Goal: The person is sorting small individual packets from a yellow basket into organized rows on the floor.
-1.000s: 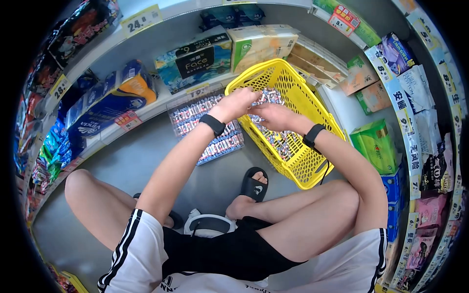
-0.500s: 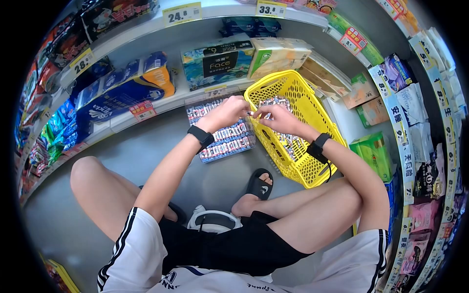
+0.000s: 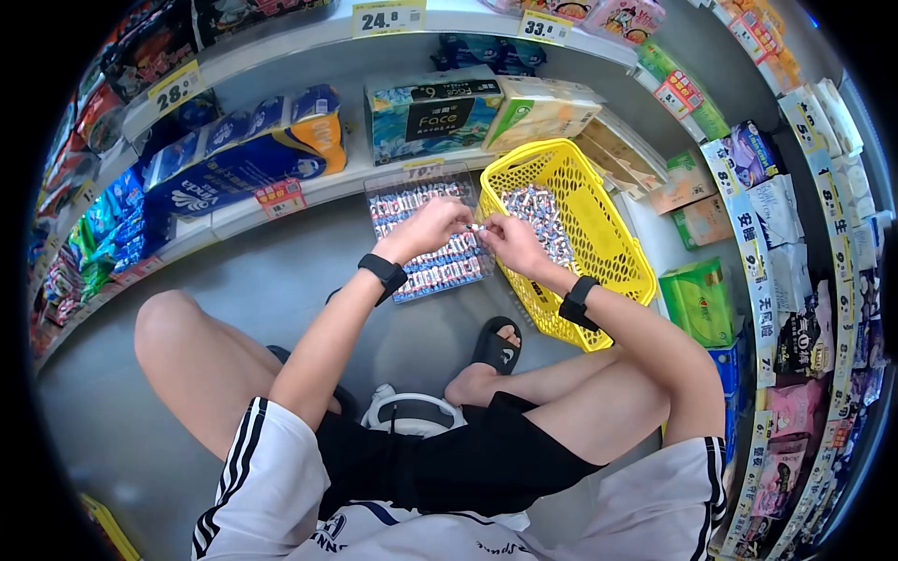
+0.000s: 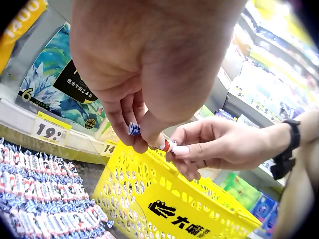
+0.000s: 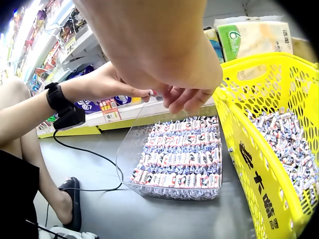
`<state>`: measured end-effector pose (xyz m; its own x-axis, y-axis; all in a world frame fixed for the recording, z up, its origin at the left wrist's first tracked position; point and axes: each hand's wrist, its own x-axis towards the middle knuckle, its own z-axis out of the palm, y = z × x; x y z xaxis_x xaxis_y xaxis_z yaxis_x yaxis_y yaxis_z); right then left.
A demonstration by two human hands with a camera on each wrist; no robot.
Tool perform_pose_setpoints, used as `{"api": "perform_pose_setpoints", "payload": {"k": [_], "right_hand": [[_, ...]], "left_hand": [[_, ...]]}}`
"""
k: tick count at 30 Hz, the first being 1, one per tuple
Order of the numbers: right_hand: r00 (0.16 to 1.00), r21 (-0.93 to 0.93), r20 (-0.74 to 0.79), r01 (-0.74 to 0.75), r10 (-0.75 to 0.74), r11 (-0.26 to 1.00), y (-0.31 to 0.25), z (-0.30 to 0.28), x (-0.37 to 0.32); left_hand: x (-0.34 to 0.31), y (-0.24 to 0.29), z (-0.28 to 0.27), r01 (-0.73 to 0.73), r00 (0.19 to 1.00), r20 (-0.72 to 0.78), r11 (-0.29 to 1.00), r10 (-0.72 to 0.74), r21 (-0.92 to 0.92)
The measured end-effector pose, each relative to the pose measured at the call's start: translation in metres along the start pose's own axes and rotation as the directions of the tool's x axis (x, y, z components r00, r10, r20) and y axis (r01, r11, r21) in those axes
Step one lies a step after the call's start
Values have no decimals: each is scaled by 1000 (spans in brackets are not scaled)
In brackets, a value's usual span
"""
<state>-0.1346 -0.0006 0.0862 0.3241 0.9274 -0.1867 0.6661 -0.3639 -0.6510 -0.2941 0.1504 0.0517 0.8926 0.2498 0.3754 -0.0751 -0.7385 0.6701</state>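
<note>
In front of the shelf, my left hand [image 3: 432, 231] and right hand [image 3: 517, 247] meet over the gap between a clear box and a yellow basket. Both pinch a small wrapped candy [image 4: 167, 145], white and red, between thumb and fingers. A blue-and-white wrapper end [image 4: 133, 129] pokes out among the left fingers. Neat rows of the same candies [image 5: 182, 157] fill the clear plastic box [image 5: 130, 144] below the left hand. Inside the yellow basket [image 3: 629, 280], right of the box, lies a loose heap of such candies [image 5: 284, 142].
Tissue packs [image 3: 435, 117] line the low shelf behind the box. A blue tissue bundle [image 3: 243, 159] stands to the left, a green pack [image 3: 697, 301] to the right. A slippered foot [image 3: 496, 346] and a black cable [image 5: 92, 155] are on the floor nearby.
Both hands have moved from over the basket's left side toward the gap beside the box, fingertips staying together. The head view has shifted, so box and basket appear farther right.
</note>
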Motion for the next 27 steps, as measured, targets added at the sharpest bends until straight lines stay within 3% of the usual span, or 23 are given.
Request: {"api": "perform_pose_setpoints", "payload": {"k": [6,8,14,17,20,21,25,27], "right_hand": [[973,-54,-146,170,-177,984,2,13,-7],[958,-65,-173,220,-228,973,3,17,-7],[985,-92,-119,116,-127,989,0,34,-11],[999,-94,31,42,-40,995,20,54,-1],[1000,-106,4,15,-14,994,5,70,-3],[998,-110,-32,58,-61,992,6,78,-2],[998,-147,53,-39,47,988,-1,97,0],[1000,-126,-8,-18,17,992,-5,112,2]], "left_hand": [[-7,-7,4,46,997,69,996,-41,-70],[-10,-10,9,127,987,108,989,-119,-70],[-25,-15,11,114,986,139,983,-95,-141],[-34,-20,11,128,977,177,991,-121,-33],[-47,-35,22,206,961,184,978,-206,21],[-47,-30,17,254,928,262,964,-266,79],[-55,-42,21,353,893,312,935,-323,-41],[-60,-51,23,342,892,325,939,-315,-30]]}}
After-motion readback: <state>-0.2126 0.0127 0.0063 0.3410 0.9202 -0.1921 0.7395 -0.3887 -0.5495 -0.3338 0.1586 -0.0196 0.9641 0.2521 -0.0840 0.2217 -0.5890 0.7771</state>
